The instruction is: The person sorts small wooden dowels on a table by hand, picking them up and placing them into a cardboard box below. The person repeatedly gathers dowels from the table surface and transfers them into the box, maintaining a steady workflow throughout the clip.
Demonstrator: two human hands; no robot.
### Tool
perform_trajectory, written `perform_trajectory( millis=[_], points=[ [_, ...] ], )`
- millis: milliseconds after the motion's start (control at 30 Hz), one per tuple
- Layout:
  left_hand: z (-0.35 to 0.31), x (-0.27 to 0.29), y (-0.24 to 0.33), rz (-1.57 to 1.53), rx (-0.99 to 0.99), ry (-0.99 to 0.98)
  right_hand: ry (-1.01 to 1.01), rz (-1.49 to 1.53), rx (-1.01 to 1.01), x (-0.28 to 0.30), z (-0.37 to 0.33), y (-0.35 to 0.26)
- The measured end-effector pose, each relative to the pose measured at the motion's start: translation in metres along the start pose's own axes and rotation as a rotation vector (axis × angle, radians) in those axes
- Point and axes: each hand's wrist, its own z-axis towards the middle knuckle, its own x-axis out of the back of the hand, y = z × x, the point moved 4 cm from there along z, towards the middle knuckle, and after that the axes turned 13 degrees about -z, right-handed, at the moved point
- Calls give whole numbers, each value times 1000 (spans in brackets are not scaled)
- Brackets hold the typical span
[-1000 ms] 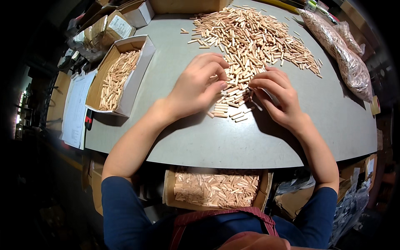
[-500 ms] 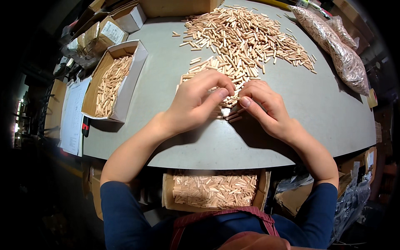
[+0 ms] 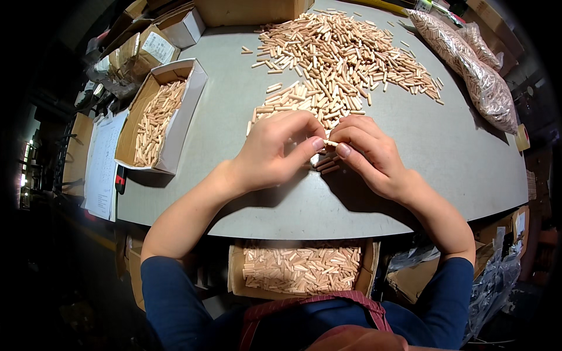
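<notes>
A short wooden dowel (image 3: 330, 143) bridges the fingertips of both hands above the grey tabletop. My left hand (image 3: 275, 149) pinches its left end between thumb and fingers. On the other end, my right hand (image 3: 370, 151) closes with thumb and forefinger. Just below them several darker dowels (image 3: 329, 166) lie on the table beside a small white piece (image 3: 315, 159), partly hidden by my left hand. Beyond my fingers spreads a large heap of pale dowels (image 3: 336, 55), its near end reaching behind both hands.
At the left stands an open carton (image 3: 186, 123) of dowels, next to papers (image 3: 104, 164) and a red-and-black tool (image 3: 120, 179). Plastic bags (image 3: 489, 88) full of dowels lie at the right. Below the table edge sits a box (image 3: 236, 269) of dowels. Another carton (image 3: 246, 13) stands at the back.
My hands have drawn slightly lower and turned a little, baring more of the dowel between them and more of the heap behind. The surrounding cartons and bags stay in place.
</notes>
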Motion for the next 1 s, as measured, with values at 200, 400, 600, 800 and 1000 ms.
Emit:
perform_trajectory(
  millis=[200, 400, 600, 800, 1000],
  points=[
    [0, 0, 0, 41, 8, -31, 0, -38, 30, 0, 0, -1],
    [-5, -6, 0, 3, 25, -79, -38, -59, 66, -4, 0, -2],
    [-7, -7, -4, -68, 179, -154, -85, -36, 103, -5, 1, -7],
    [-7, -10, -1, -85, 135, -186, -101, -10, 106, -8, -1, -9],
    [-4, -12, 3, -13, 116, -209, -81, -26, 125, -9, -2, -10]
  ],
)
